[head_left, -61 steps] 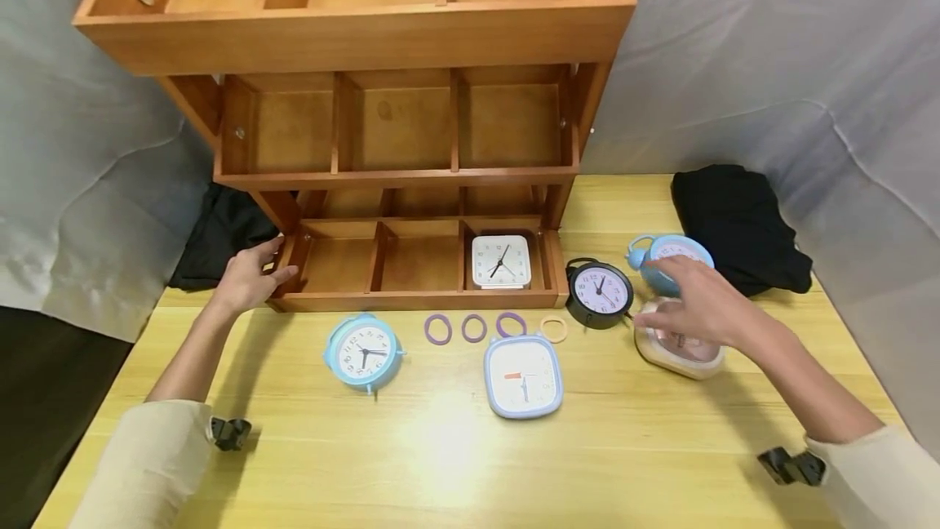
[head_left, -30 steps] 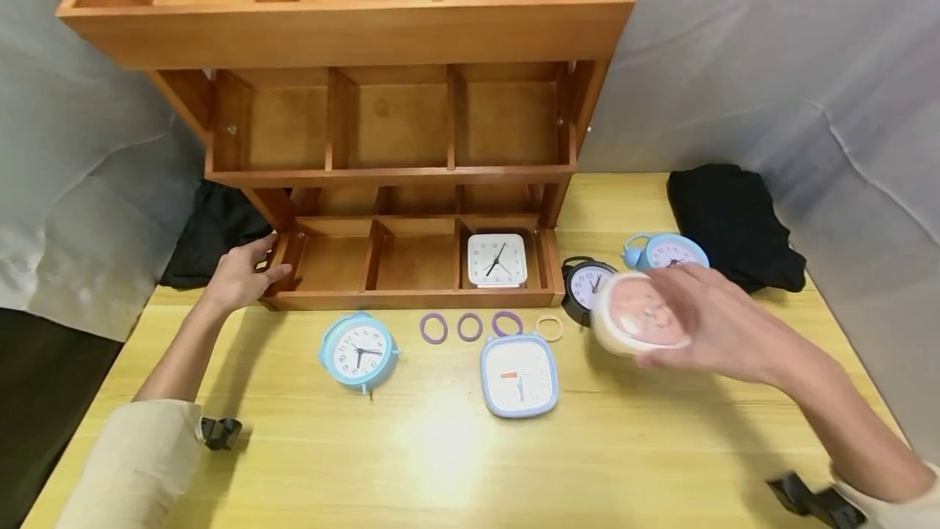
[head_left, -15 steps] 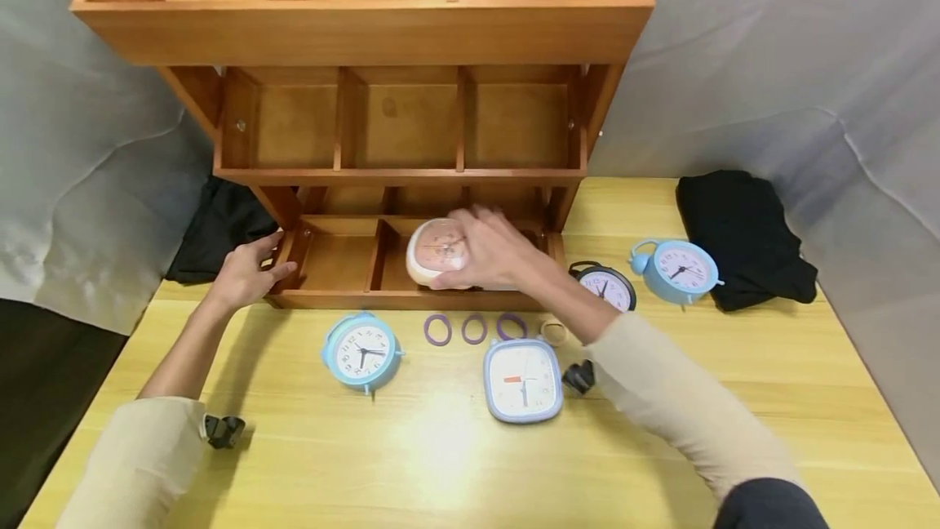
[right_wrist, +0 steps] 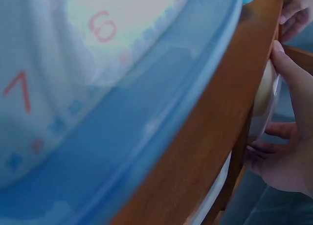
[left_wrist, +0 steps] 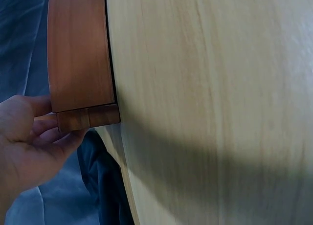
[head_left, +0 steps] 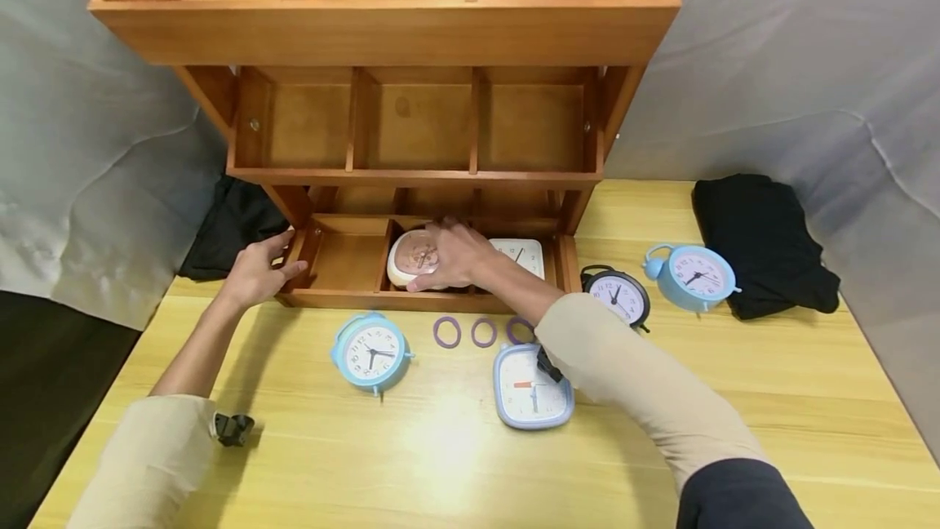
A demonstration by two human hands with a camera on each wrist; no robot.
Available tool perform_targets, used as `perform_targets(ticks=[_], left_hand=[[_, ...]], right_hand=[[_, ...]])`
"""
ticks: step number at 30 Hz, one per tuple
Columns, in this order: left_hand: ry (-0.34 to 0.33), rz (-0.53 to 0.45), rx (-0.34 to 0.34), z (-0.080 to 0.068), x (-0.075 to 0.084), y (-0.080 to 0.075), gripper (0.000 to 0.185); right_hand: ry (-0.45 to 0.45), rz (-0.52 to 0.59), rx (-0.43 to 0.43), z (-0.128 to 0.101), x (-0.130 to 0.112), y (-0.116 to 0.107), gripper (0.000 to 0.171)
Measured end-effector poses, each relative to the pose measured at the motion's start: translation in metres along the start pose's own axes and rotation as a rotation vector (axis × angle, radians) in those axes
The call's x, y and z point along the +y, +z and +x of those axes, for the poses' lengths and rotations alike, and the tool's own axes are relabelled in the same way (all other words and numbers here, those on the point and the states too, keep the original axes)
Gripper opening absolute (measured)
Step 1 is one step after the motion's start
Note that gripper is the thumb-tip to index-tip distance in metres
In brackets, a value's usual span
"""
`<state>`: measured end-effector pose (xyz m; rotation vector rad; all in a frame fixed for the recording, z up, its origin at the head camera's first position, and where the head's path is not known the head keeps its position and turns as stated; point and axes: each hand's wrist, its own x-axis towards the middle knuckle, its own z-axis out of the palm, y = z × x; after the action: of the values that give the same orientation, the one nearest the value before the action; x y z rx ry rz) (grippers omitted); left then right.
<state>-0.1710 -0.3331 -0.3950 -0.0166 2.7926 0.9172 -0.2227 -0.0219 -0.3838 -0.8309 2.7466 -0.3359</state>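
My right hand [head_left: 461,255] grips a pink-faced, cream-rimmed alarm clock [head_left: 413,255] inside the middle compartment of the wooden box's bottom tray [head_left: 352,299]. In the right wrist view, thumb and fingers hold opposite sides of that clock [right_wrist: 266,93]. A white square clock [head_left: 530,253] sits in the right compartment, partly behind my right arm. My left hand [head_left: 254,272] holds the tray's left end; the left wrist view shows that hand [left_wrist: 34,142] with its thumb and fingers around the wooden corner [left_wrist: 88,118].
On the table lie a light-blue clock [head_left: 373,353], a blue-rimmed square clock [head_left: 532,400] under the right sleeve, a black clock [head_left: 618,298] and a blue clock [head_left: 693,277]. Several rings, such as a purple ring [head_left: 446,318], lie before the tray. Black cloth [head_left: 764,243] lies right; upper tiers [head_left: 382,35] overhang.
My right hand took hold of the pink-faced clock at the right of the table, carried it left over the tray and lowered it into the middle compartment. The left hand stayed at the tray's end.
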Motion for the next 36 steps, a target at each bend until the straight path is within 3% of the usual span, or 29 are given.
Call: perform_targets(ticks=[8,13,17,21,28,32,36], left_hand=[[-0.010,0.000,-0.011,0.000,0.001,0.000,0.070],[-0.006,0.001,-0.015,0.001,0.002,0.002,0.069],[-0.003,0.006,-0.009,0.000,0.001,0.001,0.069],[-0.003,0.002,-0.013,-0.001,-0.001,-0.001,0.070],[-0.005,0.013,-0.011,-0.001,0.001,-0.001,0.069],[-0.003,0.021,-0.013,-0.001,0.001,-0.001,0.070],[-0.009,0.026,-0.018,-0.002,0.003,0.000,0.070]], right_hand=[[0.019,-0.026,-0.115,0.005,0.002,0.006,0.095],[0.003,0.079,-0.183,-0.009,0.007,-0.006,0.094],[-0.065,0.168,-0.085,-0.042,0.013,-0.019,0.092],[-0.111,0.211,0.005,-0.096,0.024,-0.025,0.083],[-0.136,0.215,0.005,-0.180,0.052,0.002,0.093],[-0.169,0.199,0.006,-0.203,0.060,0.025,0.106],[-0.222,0.151,0.058,-0.209,0.063,0.038,0.109]])
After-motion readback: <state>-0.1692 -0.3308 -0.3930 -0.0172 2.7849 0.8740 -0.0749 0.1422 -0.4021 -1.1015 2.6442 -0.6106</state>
